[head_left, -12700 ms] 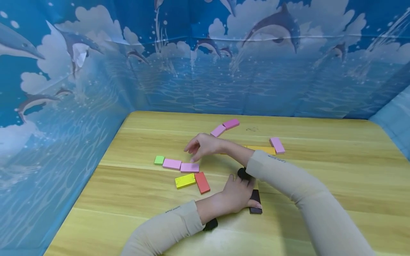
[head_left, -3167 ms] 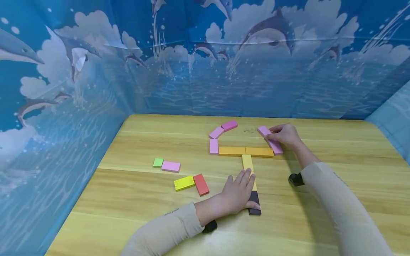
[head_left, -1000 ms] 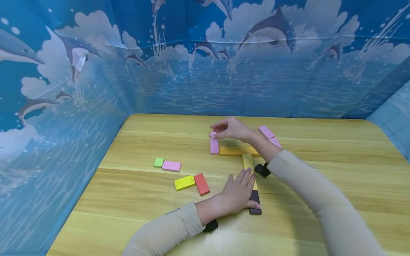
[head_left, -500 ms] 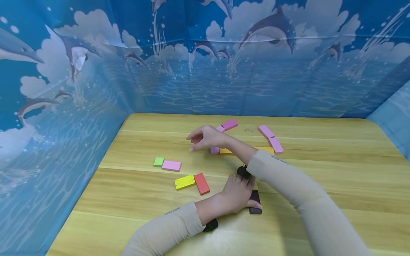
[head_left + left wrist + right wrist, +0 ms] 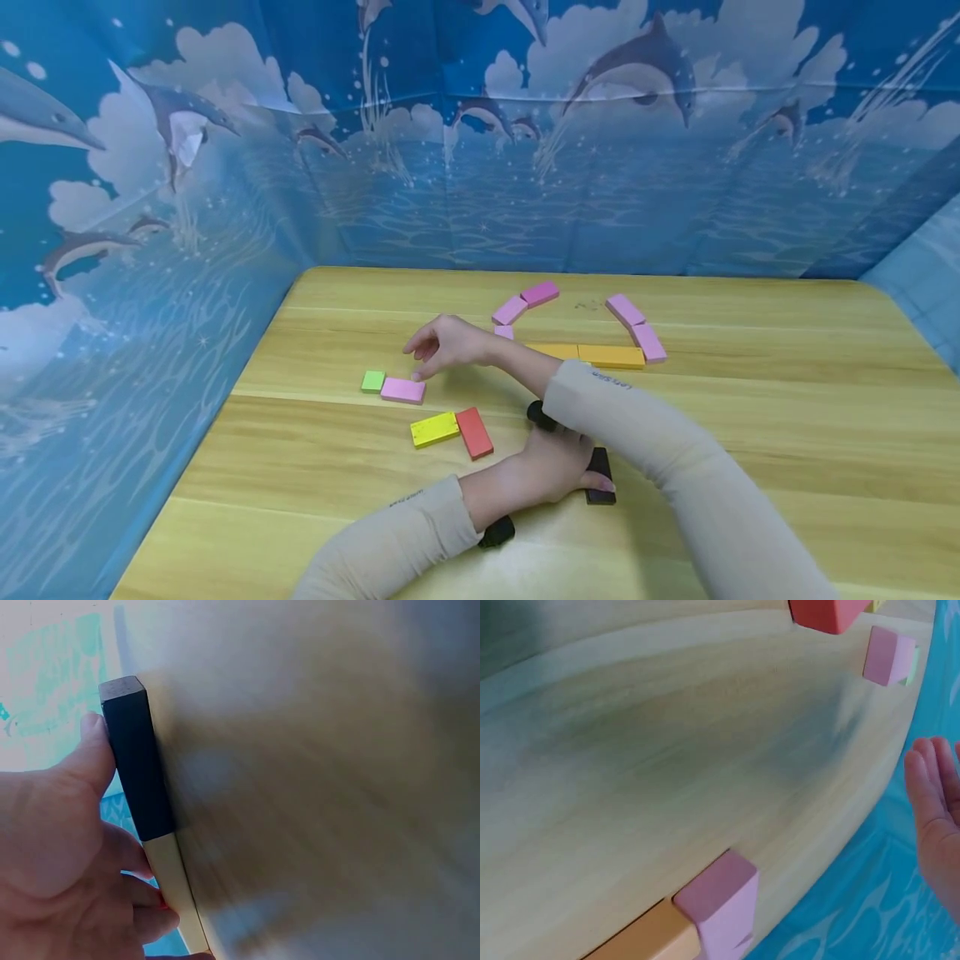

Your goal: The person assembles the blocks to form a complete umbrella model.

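My left hand (image 5: pixel 551 467) lies on a line of blocks, thumb along the black block (image 5: pixel 601 498) and fingers mostly hidden under my right forearm. In the left wrist view, a cream block (image 5: pixel 176 885) continues the line past the black block (image 5: pixel 139 765), beside the fingers. My right hand (image 5: pixel 450 343) holds nothing; its fingers are loosely bent, thumb tip just over the edge of a pink block (image 5: pixel 403 391). That block lies end to end with a small green block (image 5: pixel 373 382). The right wrist view shows the right hand's fingers (image 5: pixel 922 787) apart from the blocks.
Orange blocks (image 5: pixel 611 357) form a bar, with pink blocks (image 5: pixel 648 342) curving up from its right end and others (image 5: pixel 510 311) on the left, topped by a darker pink block (image 5: pixel 540 293). Yellow (image 5: pixel 434 429) and red (image 5: pixel 475 433) blocks lie nearer. Dolphin-print cloth (image 5: pixel 480 200) hangs behind.
One pink block went from the row beside the green block to the right-hand curve. The right hand has since swung left and toward the remaining pink block; the left hand stays put.
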`<state>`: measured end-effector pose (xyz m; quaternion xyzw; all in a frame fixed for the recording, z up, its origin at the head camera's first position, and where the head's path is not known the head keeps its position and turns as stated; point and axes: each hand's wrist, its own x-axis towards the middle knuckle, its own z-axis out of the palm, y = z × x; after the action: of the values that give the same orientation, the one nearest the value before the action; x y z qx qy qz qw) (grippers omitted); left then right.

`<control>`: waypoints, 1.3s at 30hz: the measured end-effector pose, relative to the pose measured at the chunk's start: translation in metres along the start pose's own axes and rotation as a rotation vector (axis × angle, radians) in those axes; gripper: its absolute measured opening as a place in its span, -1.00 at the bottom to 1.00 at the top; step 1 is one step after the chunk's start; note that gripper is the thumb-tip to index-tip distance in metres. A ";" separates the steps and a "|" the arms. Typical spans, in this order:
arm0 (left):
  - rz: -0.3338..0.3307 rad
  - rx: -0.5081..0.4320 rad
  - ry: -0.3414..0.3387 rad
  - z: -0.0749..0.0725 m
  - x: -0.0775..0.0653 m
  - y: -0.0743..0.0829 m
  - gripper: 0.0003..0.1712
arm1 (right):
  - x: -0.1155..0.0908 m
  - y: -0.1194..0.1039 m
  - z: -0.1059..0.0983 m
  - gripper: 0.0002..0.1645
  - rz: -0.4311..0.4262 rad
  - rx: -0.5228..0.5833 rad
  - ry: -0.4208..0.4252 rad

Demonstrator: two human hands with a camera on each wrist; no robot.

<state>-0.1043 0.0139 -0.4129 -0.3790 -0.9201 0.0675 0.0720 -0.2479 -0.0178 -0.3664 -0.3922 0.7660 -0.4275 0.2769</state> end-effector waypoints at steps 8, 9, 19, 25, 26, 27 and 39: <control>-0.002 -0.144 -0.046 0.002 0.005 -0.001 -0.14 | 0.013 -0.003 0.008 -0.46 0.006 0.008 -0.028; -0.005 -0.165 -0.060 0.001 0.006 -0.001 -0.14 | 0.014 -0.003 0.009 -0.47 0.009 -0.010 -0.029; -0.042 -0.324 -0.109 -0.001 0.012 -0.003 -0.15 | 0.025 0.001 0.016 -0.39 0.029 -0.188 -0.088; -0.049 -0.342 -0.137 -0.002 0.012 -0.002 -0.18 | 0.024 0.006 0.020 -0.35 0.020 -0.301 -0.145; -0.052 -0.347 -0.147 -0.003 0.012 -0.002 -0.19 | 0.024 0.007 0.021 -0.35 0.009 -0.318 -0.152; -0.054 -0.351 -0.155 -0.003 0.011 -0.002 -0.20 | 0.024 0.008 0.022 -0.36 0.002 -0.335 -0.158; -0.061 -0.309 -0.163 -0.002 0.009 -0.003 -0.20 | 0.025 0.010 0.024 -0.55 -0.016 -0.439 -0.145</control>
<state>-0.1120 0.0184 -0.4096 -0.3507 -0.9334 -0.0463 -0.0597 -0.2464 -0.0462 -0.3888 -0.4788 0.8155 -0.2235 0.2361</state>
